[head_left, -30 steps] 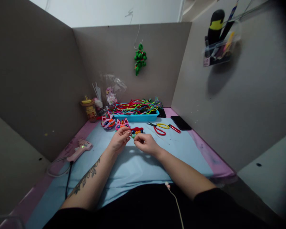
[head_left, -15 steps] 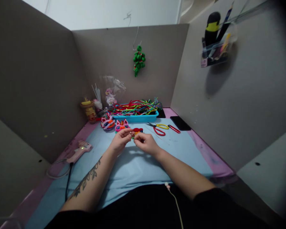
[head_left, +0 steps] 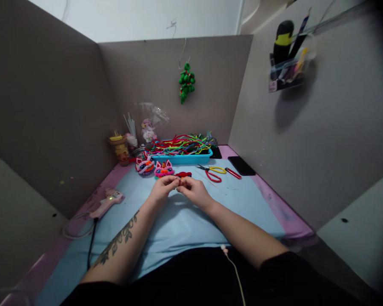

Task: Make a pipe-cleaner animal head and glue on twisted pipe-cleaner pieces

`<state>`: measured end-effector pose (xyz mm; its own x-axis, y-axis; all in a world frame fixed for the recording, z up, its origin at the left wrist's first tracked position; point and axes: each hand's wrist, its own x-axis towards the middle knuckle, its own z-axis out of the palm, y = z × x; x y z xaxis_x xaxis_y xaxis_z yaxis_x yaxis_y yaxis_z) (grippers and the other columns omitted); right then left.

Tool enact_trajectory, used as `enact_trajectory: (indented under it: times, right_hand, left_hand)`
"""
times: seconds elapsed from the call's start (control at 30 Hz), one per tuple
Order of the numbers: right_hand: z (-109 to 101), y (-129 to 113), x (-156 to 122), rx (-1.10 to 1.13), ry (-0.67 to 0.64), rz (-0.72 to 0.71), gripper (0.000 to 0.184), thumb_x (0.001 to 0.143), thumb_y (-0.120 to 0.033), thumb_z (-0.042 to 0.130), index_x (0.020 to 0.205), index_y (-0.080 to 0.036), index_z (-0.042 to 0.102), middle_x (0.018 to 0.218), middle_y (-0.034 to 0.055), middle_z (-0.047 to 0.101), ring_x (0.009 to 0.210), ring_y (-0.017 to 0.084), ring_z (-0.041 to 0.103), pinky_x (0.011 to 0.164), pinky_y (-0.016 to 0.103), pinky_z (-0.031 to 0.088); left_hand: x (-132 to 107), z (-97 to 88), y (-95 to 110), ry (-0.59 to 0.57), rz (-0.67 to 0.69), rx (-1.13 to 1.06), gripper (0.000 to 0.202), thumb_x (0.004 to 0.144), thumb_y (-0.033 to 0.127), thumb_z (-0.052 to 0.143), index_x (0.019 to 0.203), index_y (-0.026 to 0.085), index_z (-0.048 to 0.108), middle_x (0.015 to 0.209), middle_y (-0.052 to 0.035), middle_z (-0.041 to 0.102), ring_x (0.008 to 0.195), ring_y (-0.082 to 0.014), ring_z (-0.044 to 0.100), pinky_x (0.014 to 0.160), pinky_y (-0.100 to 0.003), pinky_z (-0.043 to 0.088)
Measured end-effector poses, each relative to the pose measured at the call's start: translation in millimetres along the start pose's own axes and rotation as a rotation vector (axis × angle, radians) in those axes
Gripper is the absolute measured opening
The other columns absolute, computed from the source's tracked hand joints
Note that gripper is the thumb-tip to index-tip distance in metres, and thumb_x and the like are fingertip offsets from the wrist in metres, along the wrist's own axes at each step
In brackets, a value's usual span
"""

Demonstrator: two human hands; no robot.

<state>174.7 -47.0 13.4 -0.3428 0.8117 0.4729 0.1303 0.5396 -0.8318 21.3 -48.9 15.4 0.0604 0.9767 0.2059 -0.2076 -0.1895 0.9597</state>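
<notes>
My left hand (head_left: 164, 188) and my right hand (head_left: 193, 189) meet over the middle of the blue cloth, fingertips pinched together. Whatever they pinch is too small and covered to make out. Just beyond the fingers shows a dark red fuzzy piece (head_left: 183, 174); I cannot tell if it is held or lies on the cloth. Behind my left hand stands a pink fuzzy animal head (head_left: 164, 168) with pointed ears and a striped horn. A second such head (head_left: 144, 165), in pink, orange and purple, is to its left.
At the back, a blue tray (head_left: 181, 159) overflows with coloured pipe cleaners (head_left: 178, 144). Pliers (head_left: 212, 172) with red and yellow handles, a small red-handled tool (head_left: 232, 173) and a black phone (head_left: 241, 165) lie to the right. A pink glue gun (head_left: 107, 205) rests at left, its cord trailing forward.
My hands have come together, fingertips now touching. The orange, blue and green parts seen between them before are now covered; mostly red shows behind.
</notes>
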Motion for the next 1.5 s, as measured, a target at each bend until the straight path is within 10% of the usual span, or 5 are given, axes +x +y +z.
enact_trajectory:
  times: [0.23,0.67,1.1,1.5]
  right_hand:
    - [-9,3,6,-0.059,0.207,-0.08,0.013,0.077,-0.027,0.059,0.082,-0.017,0.064,0.079,0.0038,0.059,0.071,0.014,0.055,0.065,0.025,0.045]
    - [-10,5,8,-0.064,0.184,-0.03,0.011,0.075,-0.023,0.059,0.073,-0.018,0.068,0.075,0.0049,0.066,0.074,0.016,0.059,0.069,0.028,0.046]
    - [-9,11,10,-0.01,0.191,0.059,0.011,0.069,-0.023,0.06,0.067,-0.017,0.068,0.068,0.0034,0.066,0.066,0.015,0.058,0.062,0.026,0.045]
    - [-22,12,16,-0.029,0.356,0.022,0.014,0.074,-0.025,0.048,0.069,-0.018,0.059,0.067,0.0013,0.058,0.068,0.015,0.053,0.064,0.026,0.043]
  left_hand:
    - [-3,3.0,3,0.049,0.081,0.353,0.024,0.065,0.035,0.072,0.074,0.013,0.068,0.065,-0.0026,0.065,0.06,-0.0124,0.055,0.06,-0.024,0.041]
    - [-6,4.9,-3,0.026,0.2,0.588,0.02,0.069,0.036,0.067,0.075,0.017,0.072,0.069,-0.0043,0.068,0.064,-0.0158,0.058,0.057,-0.023,0.041]
    - [-7,4.3,-7,0.028,0.244,0.607,0.016,0.071,0.032,0.066,0.074,0.018,0.071,0.067,-0.0033,0.067,0.061,-0.0142,0.056,0.055,-0.022,0.04]
    - [-5,8.5,2,0.035,0.006,0.33,0.027,0.065,0.04,0.07,0.073,0.014,0.067,0.062,-0.0037,0.065,0.052,-0.0118,0.055,0.044,-0.019,0.04]
